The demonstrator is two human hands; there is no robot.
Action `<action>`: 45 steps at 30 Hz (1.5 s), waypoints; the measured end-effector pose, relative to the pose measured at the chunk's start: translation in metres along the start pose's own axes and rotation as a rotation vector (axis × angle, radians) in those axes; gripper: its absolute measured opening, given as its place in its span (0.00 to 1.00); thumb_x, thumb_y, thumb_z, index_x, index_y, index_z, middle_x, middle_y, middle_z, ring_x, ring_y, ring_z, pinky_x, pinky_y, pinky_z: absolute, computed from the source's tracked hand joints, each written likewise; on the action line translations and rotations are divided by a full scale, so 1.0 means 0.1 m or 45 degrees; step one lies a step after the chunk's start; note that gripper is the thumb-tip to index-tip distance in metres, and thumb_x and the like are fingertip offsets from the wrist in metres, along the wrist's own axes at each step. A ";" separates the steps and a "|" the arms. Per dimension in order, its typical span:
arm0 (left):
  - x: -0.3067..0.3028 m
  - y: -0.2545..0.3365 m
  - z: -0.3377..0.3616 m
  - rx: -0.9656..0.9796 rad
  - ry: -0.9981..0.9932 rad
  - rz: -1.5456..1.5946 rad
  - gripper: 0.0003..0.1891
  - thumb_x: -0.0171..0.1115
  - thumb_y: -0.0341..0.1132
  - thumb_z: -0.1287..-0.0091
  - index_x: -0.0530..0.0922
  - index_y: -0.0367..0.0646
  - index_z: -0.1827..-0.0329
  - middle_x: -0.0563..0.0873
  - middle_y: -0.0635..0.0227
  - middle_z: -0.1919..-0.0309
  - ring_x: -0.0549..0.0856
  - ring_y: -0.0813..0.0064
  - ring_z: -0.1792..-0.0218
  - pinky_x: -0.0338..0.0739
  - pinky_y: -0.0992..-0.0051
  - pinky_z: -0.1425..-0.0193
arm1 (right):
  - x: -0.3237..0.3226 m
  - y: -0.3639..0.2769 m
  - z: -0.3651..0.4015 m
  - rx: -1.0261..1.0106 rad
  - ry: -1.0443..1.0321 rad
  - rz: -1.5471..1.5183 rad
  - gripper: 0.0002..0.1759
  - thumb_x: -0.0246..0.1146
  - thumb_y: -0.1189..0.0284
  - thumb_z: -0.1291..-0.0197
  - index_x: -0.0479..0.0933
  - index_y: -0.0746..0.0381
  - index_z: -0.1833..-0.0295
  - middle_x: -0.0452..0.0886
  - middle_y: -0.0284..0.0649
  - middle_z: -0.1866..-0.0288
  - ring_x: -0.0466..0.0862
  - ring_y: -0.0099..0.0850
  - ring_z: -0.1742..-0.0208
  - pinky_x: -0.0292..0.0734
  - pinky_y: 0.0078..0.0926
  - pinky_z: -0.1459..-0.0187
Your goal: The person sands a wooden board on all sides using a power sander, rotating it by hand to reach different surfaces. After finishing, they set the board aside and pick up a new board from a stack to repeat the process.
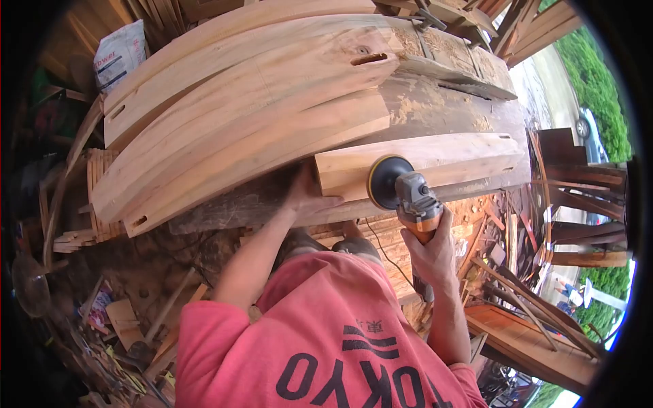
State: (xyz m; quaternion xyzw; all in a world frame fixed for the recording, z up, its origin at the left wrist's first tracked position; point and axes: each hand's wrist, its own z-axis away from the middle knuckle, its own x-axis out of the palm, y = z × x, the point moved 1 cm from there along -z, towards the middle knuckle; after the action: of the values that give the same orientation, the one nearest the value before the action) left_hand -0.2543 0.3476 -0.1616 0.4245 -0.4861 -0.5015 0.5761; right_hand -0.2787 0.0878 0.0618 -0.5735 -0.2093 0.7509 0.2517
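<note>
My right hand [435, 248] is wrapped round the orange and grey body of an angle grinder [416, 204]. Its round black disc with a yellow edge [389, 182] lies against the near side of a pale wooden beam [449, 158], towards the beam's left part. My left hand [309, 194] is at the left end of that beam, with its thumb stretched along the near side and the other fingers spread at the end face. A slot shows near the beam's right end. The beam rests on a worn wooden bench [435, 112].
Several long pale boards [258, 88] with slots lie behind and to the left on the bench. A clamp [430, 19] sits at the back near wood shavings. A white bag [121, 56] stands back left. Scrap wood and a cord [388, 255] lie below.
</note>
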 end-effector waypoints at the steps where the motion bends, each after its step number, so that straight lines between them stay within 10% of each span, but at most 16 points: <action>1: 0.00 -0.03 -0.01 0.015 -0.002 -0.011 0.67 0.92 0.44 0.63 0.58 0.35 0.19 0.73 0.51 0.26 0.70 0.59 0.22 0.62 0.61 0.16 | 0.02 -0.08 -0.03 -0.006 -0.023 0.014 0.40 0.74 0.66 0.39 0.60 0.63 0.28 0.85 0.61 0.47 0.87 0.60 0.46 0.81 0.52 0.49; 18: 0.06 0.31 -0.06 0.136 0.001 -0.018 0.50 0.91 0.42 0.61 0.73 0.39 0.32 0.82 0.56 0.37 0.82 0.58 0.35 0.76 0.61 0.28 | 0.58 -0.62 -0.18 -0.205 -0.173 0.216 0.42 0.74 0.64 0.37 0.58 0.63 0.27 0.86 0.63 0.51 0.87 0.65 0.52 0.83 0.55 0.55; 22: 0.01 0.20 -0.07 0.162 -0.079 -0.200 0.62 0.92 0.35 0.58 0.57 0.39 0.21 0.76 0.57 0.29 0.78 0.66 0.28 0.74 0.62 0.23 | 0.56 -0.65 -0.19 -0.142 -0.175 0.253 0.40 0.74 0.63 0.37 0.58 0.64 0.28 0.86 0.64 0.54 0.87 0.66 0.54 0.83 0.55 0.57; 39: 0.01 0.23 -0.09 0.182 -0.065 -0.211 0.51 0.90 0.46 0.59 0.73 0.45 0.29 0.78 0.54 0.33 0.78 0.53 0.31 0.72 0.58 0.26 | 0.68 -0.76 -0.19 -0.139 -0.202 0.271 0.41 0.75 0.59 0.38 0.59 0.65 0.31 0.86 0.63 0.58 0.88 0.65 0.58 0.82 0.58 0.59; 45: 0.03 0.20 -0.06 0.031 -0.051 -0.030 0.60 0.91 0.38 0.62 0.63 0.36 0.24 0.77 0.53 0.31 0.76 0.59 0.27 0.69 0.59 0.21 | 0.45 -0.59 -0.28 -0.096 -0.126 0.304 0.39 0.74 0.61 0.38 0.60 0.64 0.31 0.86 0.63 0.56 0.88 0.64 0.55 0.83 0.56 0.58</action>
State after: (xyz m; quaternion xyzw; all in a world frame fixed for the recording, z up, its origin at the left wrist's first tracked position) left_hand -0.2448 0.3479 -0.1425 0.4271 -0.4986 -0.5106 0.5552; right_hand -0.2530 0.1630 0.0566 -0.5657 -0.1799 0.7944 0.1283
